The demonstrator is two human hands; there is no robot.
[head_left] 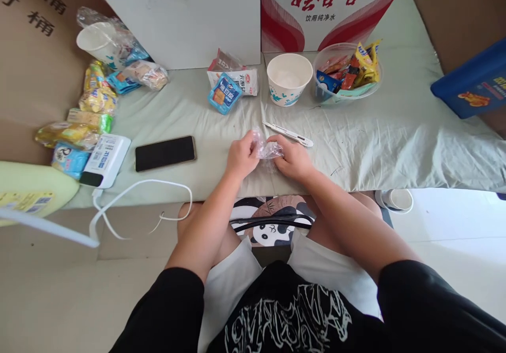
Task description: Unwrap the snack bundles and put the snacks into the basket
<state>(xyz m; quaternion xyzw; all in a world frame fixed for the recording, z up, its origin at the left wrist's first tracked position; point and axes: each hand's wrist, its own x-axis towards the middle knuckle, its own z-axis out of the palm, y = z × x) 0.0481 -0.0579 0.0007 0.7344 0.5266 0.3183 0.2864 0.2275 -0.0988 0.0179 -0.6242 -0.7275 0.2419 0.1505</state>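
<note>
Both hands, left hand and right hand, pinch a clear wrapper between them at the desk edge beside a pen; short, firm grips would serve best.

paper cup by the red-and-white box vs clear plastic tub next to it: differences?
The paper cup is opaque white with a teal print low on its wall; the clear plastic tub is see-through. The paper cup shows only a pale inside with no packets in it; the clear plastic tub is heaped with snack packets. The tub looks wider. Both stand upright and open-topped on the pale cloth, side by side.
</note>
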